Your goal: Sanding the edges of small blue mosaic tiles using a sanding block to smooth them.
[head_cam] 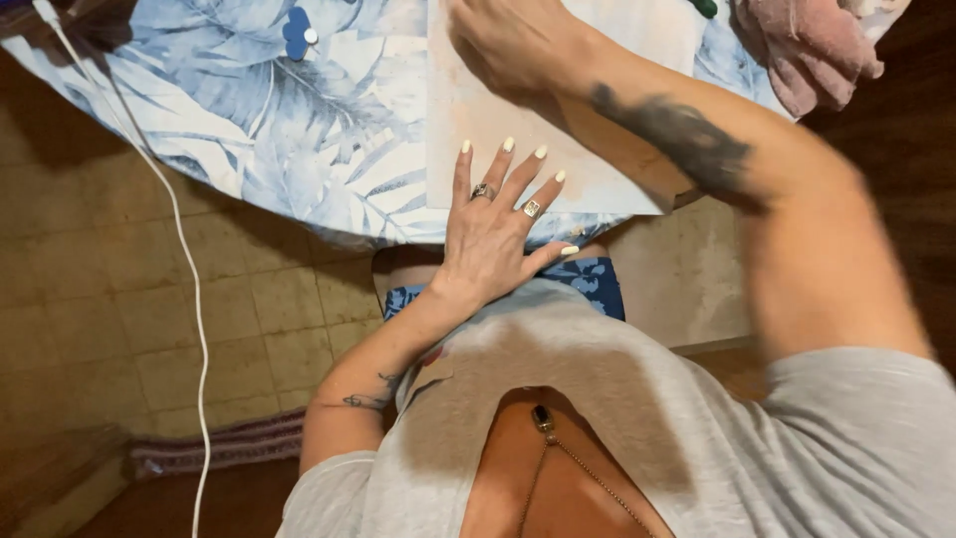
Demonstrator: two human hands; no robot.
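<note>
A pale cream board or sheet (pixel 558 130) lies on a round table covered with a blue leaf-print cloth (pixel 299 110). My left hand (pixel 495 234) rests flat on the near edge of the sheet, fingers spread, rings on two fingers, holding nothing. My right hand (pixel 508 45) reaches across to the far part of the sheet, palm down with fingers bent against its surface; the fingertips are cut off by the top of the view, so I cannot see whether it grips anything.
A pink cloth (pixel 812 50) lies bunched at the table's far right. A small blue object (pixel 297 32) sits on the tablecloth at the far left. A white cable (pixel 189 289) hangs from the table down over the tiled floor (pixel 119 299).
</note>
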